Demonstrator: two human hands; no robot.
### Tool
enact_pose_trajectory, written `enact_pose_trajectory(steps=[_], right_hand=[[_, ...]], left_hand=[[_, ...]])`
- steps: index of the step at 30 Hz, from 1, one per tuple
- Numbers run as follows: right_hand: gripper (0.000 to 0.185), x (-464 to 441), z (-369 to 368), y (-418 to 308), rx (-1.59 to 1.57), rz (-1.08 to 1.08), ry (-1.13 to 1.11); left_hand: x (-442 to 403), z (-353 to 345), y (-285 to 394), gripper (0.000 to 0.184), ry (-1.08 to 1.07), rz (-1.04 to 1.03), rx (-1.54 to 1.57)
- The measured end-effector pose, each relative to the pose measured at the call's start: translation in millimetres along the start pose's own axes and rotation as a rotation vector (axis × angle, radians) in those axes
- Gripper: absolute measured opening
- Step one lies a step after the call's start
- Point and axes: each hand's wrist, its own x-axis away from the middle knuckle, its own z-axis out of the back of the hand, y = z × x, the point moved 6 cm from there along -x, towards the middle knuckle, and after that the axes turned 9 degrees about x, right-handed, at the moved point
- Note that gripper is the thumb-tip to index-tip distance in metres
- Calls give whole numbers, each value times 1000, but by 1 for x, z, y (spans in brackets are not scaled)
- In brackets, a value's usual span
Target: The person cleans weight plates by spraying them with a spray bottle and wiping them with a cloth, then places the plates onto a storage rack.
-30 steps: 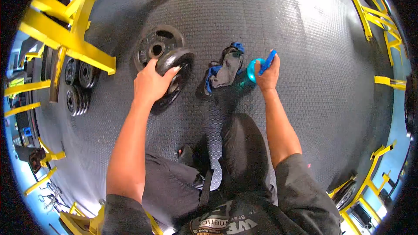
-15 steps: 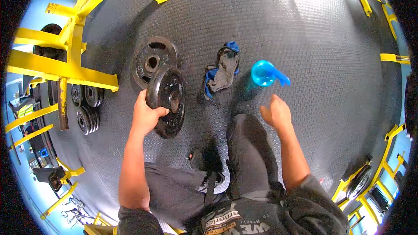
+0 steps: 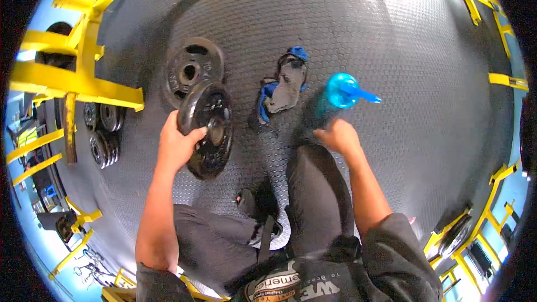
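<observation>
My left hand (image 3: 180,142) grips the left edge of a black weight plate (image 3: 211,134), thumb on its face, holding it on edge and tilted. Behind it a second, grey plate (image 3: 194,70) lies on the textured dark floor (image 3: 391,151). A grey and blue cloth (image 3: 289,85) lies crumpled in the middle. To its right stands a translucent blue spray bottle (image 3: 341,92) with a blue nozzle pointing right. My right hand (image 3: 337,135) is just below the bottle, apart from it, its fingers curled and partly hidden, so I cannot make out whether anything is in them.
A yellow rack (image 3: 84,86) fills the left side, with several small plates (image 3: 104,148) on the floor beside it. More yellow frames (image 3: 506,80) stand along the right edge. A plate (image 3: 456,235) rests on a rack at the lower right. My bent legs (image 3: 319,196) are below.
My right hand has let go of the spray bottle and drawn back toward my knee. The held plate has been swung more upright and nearer to me by my left hand.
</observation>
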Motion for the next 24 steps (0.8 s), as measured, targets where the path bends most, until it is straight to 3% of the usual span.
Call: enact_pose_trajectory(steps=[2,3,6,7,9,10,12,13,16,17,18,20,23,24], right_hand=[[63,2,4,-58,-20,323,191],[65,-2,16,-86,57,433,413],[54,-46,29,-127,254,579,1003],[54,-62,14,-127,252,583,1007],[37,-74,11,-134,236,543,804],[25,-83,0,-128,13,469,498],[17,-44,-6,-135,-402,454,516],[15,-12,0,-140,-571,432,542],[5,45,-17,-174,-1040,439,524],[9,61,-21,-199,-1108,615,521],[20,57,-51,-231,-1178,732,377],[29,78,-52,-265,-959,849,800],[31,39,-53,-274,-987,723,952],[31,11,-59,-276,-1002,604,753]], left_hand=[[-1,-8,-19,48,-7,36,78],[4,-11,-9,49,-30,77,73],[9,-20,-6,44,83,-163,9],[13,-21,1,46,65,-63,20],[11,-22,-4,45,82,-65,54],[10,-21,-8,45,93,-57,87],[5,-13,-8,44,97,-89,23],[-1,-10,-24,51,84,38,84],[-4,4,-28,48,100,185,191],[2,9,-14,46,152,108,91],[2,9,-17,46,149,95,80],[0,11,-31,45,191,15,31],[2,10,-26,43,226,-46,-10],[3,12,-23,42,228,-33,-38]])
